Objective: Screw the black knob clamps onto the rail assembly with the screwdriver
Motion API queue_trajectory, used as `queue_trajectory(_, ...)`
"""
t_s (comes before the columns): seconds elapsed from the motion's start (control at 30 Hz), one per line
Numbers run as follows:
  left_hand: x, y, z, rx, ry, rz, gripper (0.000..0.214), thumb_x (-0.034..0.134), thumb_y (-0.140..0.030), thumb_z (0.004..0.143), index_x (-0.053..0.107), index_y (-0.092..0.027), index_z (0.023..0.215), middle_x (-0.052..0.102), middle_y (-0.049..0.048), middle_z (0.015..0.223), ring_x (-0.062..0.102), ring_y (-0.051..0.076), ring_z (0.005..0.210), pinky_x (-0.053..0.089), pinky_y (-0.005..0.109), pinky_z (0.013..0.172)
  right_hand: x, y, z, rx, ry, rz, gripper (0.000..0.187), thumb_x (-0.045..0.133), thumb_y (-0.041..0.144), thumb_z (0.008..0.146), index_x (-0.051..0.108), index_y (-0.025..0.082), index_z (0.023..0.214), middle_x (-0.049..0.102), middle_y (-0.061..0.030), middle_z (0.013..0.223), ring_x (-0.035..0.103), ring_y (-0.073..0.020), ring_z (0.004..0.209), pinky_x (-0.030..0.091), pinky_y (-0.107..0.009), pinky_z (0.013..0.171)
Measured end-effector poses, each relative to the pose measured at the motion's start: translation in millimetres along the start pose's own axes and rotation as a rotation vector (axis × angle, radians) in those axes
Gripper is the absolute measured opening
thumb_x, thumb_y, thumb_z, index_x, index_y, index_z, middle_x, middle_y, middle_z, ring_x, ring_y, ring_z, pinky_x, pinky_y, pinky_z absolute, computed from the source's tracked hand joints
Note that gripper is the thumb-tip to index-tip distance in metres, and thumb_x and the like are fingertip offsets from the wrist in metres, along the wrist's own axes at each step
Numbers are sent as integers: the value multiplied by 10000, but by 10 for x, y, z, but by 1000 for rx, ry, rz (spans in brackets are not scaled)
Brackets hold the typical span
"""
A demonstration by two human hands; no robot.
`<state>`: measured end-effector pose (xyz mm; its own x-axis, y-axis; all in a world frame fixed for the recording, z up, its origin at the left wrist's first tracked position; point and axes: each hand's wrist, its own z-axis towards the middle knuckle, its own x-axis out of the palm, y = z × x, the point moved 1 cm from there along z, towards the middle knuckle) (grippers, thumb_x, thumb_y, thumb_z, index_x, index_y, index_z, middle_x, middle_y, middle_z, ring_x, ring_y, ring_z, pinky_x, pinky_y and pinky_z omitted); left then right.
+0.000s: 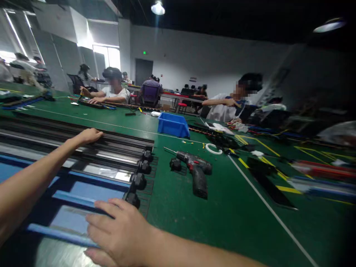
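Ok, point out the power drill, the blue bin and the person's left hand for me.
Power drill (198,171), head view: top of its grip.
Blue bin (170,128), head view: its near wall.
Left hand (89,136), head view: back of the hand.

black rails (125,139): cut by left edge | nearest blue strip (61,233): right end hidden | red bundle (325,168): blurred

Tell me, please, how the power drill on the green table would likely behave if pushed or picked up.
The power drill looks rigid, with a hard-looking body and straight bit. Its bulky body and thick handle suggest noticeable weight. Lying on its side, it would probably slide or pivot rather than roll.
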<state>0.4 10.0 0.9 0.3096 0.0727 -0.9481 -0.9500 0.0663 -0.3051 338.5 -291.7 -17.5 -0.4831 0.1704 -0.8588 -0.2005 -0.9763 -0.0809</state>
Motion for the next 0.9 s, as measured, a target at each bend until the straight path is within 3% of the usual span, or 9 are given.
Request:
queue_trajectory(0.23, 17, 21, 2, 91, -36, -84, 570, 390, -732, 771, 594, -238, 575, 532, -23, 443, 468, 155, 579, 341, 291, 734, 9, -48, -9, -12, 2, -21, 453, 425, 535, 990, 649, 153, 1090, 629, -44, 1310, 405, -272, 1378, 371, -424, 1123)
queue_trajectory(0.47, 2, 51, -36, 46, -30, -59, 598, 373, -740, 785, 638, -226, 634, 603, -5, 521, 499, 172, 621, 343, 299, 749, -3, -50, -19, -7, 17, -17, 439, 429, 526, 992, 649, 155, 1072, 632, -47, 1307, 392, -272, 1390, 358, -425, 1132)
queue_trajectory(0.63, -20, 41, -63, 32, -7, 20, 562, 390, -664, 835, 673, -199, 696, 621, 9, 574, 508, 175, 640, 353, 285, 746, -32, -38, -32, -2, 11, -18, 421, 443, 518, 988, 652, 159, 1057, 638, -54, 1295, 401, -265, 1389, 355, -423, 1136)
queue_trajectory(0.9, -4, -47, 72, -50, 48, 124, 530, 398, -509, 910, 694, -79, 820, 672, 112, 764, 551, 210, 724, 358, 273, 709, -119, -37, -105, -1, 7, 5, 434, 450, 523, 983, 646, 145, 1063, 640, -60, 1283, 390, -286, 1392, 342, -441, 1146)
